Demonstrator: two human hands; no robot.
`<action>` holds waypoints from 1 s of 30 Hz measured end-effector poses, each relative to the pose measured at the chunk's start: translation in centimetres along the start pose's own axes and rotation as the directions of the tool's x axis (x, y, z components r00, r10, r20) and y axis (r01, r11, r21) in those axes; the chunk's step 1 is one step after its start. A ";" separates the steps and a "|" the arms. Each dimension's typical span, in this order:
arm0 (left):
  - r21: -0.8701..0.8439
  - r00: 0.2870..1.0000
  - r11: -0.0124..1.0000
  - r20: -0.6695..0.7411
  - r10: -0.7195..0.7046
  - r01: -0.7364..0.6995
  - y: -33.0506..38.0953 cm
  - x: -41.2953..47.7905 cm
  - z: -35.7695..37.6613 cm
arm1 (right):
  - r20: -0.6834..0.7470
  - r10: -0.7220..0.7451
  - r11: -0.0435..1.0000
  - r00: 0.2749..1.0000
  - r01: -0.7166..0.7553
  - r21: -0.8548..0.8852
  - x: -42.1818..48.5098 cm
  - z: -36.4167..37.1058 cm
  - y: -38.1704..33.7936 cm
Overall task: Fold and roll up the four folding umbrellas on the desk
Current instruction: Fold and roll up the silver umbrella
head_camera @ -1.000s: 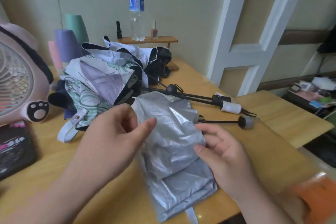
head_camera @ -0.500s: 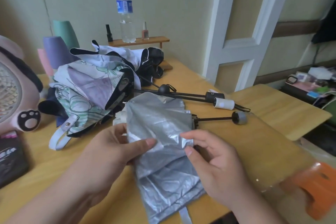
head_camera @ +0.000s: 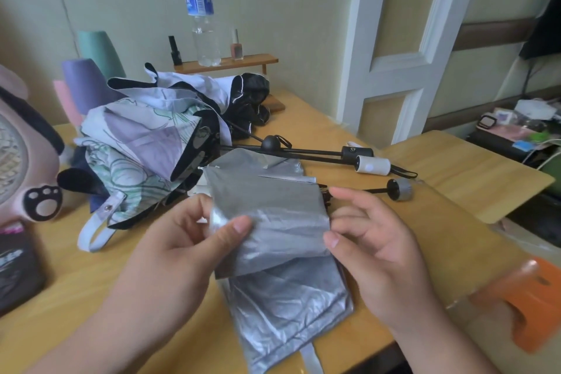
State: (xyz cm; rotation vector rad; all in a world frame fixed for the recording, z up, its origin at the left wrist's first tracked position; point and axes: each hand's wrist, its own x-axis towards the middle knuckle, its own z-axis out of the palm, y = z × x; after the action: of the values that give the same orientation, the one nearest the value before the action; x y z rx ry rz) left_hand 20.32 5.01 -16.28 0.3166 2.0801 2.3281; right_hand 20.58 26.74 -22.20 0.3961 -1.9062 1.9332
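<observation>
Desk (head_camera: 455, 167): wood; its near edge runs under the tail of the silver umbrella (head_camera: 273, 215). That umbrella lies mid-desk with its canopy pressed flat, and its handle (head_camera: 400, 189) juts right. The heap of other umbrellas (head_camera: 145, 146) sits just behind-left of it, touching. Bare wood lies right of it, out to the desk edge. Left hand (head_camera: 182, 246) pinches its left edge, thumb on top. Right hand (head_camera: 373, 252) is at its right edge, thumb touching; I cannot tell whether it grips.

the wooden desk (head_camera: 76, 267) carries a grey umbrella (head_camera: 273, 222) at the front, a heap of umbrellas (head_camera: 145, 143) behind it, a pink fan (head_camera: 27, 167) and a dark pack (head_camera: 15, 270) at the left, and a small shelf (head_camera: 227, 62) at the back.
</observation>
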 end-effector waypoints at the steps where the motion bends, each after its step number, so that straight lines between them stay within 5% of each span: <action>1: 0.011 0.999 0.999 -0.031 0.032 -0.032 0.1 0.0 -0.1 | -0.008 0.007 1.000 1.000 -0.007 0.024 0.0 -0.1 0.0; 4: 0.053 0.991 0.994 -0.079 0.104 -0.100 0.0 -0.2 -0.4 | -0.024 0.040 0.993 0.999 -0.037 0.112 0.1 -0.4 0.2; 9: 0.337 0.972 0.914 0.145 0.185 -0.225 -0.8 -1.6 -1.7 | 0.022 0.107 0.968 0.994 -0.109 0.225 -0.1 -0.7 -0.2; 14: 0.582 0.975 0.788 0.200 0.097 -0.198 -1.3 -2.7 -2.8 | 0.096 0.099 0.993 0.990 -0.105 0.053 -1.3 -0.9 -0.5; 21: 0.712 0.985 0.684 0.161 0.062 -0.159 -0.5 -3.0 -1.9 | -0.003 0.089 0.981 0.996 -0.089 -0.173 -2.4 -1.3 -0.9; 30: 0.797 0.928 0.493 0.369 0.059 -0.348 -1.6 -2.8 -3.3 | 0.050 0.155 0.944 0.987 -0.133 -0.302 -2.6 -0.9 -0.7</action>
State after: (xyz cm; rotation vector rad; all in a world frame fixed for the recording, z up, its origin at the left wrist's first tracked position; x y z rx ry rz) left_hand 22.30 1.54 -18.58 0.8884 2.9461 0.9422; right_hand 23.23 27.45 -22.79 0.2456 -2.2885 1.6959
